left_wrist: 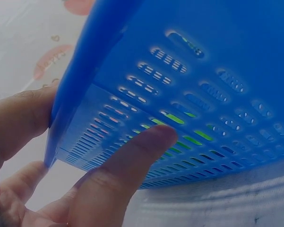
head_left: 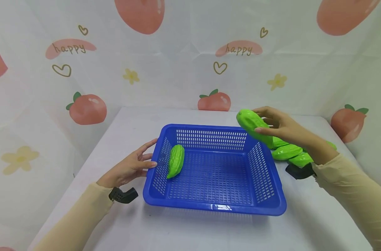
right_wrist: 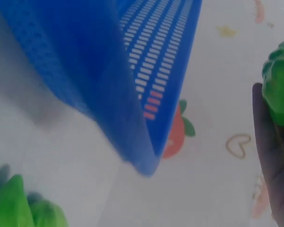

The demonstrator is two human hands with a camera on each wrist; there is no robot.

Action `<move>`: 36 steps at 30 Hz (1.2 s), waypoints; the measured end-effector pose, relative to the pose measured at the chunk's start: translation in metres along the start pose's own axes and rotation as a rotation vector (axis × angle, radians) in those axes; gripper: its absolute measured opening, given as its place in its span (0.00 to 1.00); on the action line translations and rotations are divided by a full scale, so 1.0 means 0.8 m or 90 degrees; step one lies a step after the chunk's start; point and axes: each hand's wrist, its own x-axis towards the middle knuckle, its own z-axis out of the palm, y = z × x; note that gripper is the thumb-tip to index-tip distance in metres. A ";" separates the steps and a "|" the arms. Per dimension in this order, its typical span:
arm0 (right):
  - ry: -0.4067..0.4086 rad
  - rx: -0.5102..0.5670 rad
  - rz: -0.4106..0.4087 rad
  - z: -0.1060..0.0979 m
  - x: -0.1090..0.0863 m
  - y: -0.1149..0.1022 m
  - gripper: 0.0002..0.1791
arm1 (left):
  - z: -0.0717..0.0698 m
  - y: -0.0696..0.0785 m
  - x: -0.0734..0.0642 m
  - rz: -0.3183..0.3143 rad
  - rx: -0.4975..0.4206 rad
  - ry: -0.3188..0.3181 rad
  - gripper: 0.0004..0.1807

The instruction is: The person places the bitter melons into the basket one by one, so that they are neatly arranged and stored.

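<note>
My right hand (head_left: 279,125) grips a bright green, ridged bitter melon (head_left: 253,127) above the right rear corner of a blue plastic basket (head_left: 215,208). At the right wrist view's right edge, the held bitter melon (right_wrist: 279,82) is only partly seen. My left hand (head_left: 134,164) touches the basket's left side with spread, fairly straight fingers. In the left wrist view a fingertip (left_wrist: 163,137) lies against the slotted outer wall (left_wrist: 217,137). Inside the basket, another bitter melon (head_left: 176,161) lies along the left wall; its green shows through the slots.
Several more bitter melons (head_left: 287,152) lie in a pile on the white table (head_left: 121,223), just right of the basket and partly behind my right forearm. A white cloth (head_left: 178,69) printed with peaches and hearts hangs behind the table.
</note>
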 end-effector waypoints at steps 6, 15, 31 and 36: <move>-0.029 0.036 -0.081 0.023 0.031 -0.008 0.26 | -0.001 0.001 0.001 -0.002 -0.009 -0.002 0.50; -0.102 0.103 -0.029 0.064 0.063 -0.024 0.29 | -0.002 0.000 0.001 -0.004 -0.013 -0.007 0.49; -0.215 0.214 0.041 0.121 0.072 -0.029 0.38 | -0.002 0.000 0.001 0.001 -0.012 -0.015 0.50; -0.232 0.249 0.068 0.135 0.076 -0.034 0.38 | -0.002 -0.001 0.001 0.000 -0.009 -0.017 0.49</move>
